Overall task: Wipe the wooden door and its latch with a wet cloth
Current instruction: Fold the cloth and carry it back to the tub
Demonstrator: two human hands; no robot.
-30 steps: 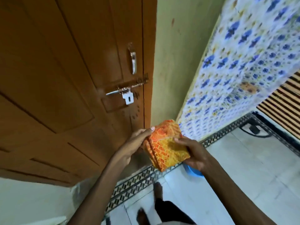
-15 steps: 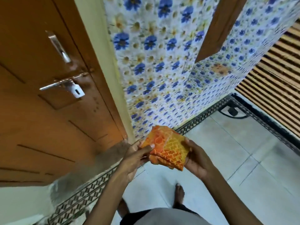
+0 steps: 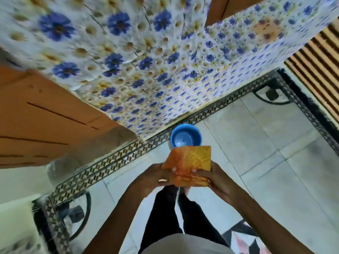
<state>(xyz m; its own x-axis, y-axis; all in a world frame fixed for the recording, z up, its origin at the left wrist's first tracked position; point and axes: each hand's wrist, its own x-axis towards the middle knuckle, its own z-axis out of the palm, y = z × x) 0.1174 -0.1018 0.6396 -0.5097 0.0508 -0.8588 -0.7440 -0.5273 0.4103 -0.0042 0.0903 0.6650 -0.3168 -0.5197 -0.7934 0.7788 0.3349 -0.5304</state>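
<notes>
Cloth (image 3: 190,163) orange and yellow, criss-cross lines. Bowl (image 3: 186,136) blue. Wall (image 3: 146,70) white, blue flowers. Door (image 3: 42,123) brown. Floor (image 3: 266,143) pale grey.

Bowl (image 3: 186,137) on floor (image 3: 256,143) beyond cloth (image 3: 189,165), door (image 3: 45,121) left

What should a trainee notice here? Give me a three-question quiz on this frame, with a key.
1. True or false: both hands hold the folded orange cloth.
2. Where does the blue bowl stand? A) on the floor by the flowered wall, B) on a shelf, C) in the left hand.
3. Fill in: the wooden door lies to the person's ____ side.

Key:
1. True: the left hand and the right hand grip the cloth's lower edge.
2. A: it sits on the floor tiles beside the patterned border, just beyond the cloth.
3. Left.
</notes>
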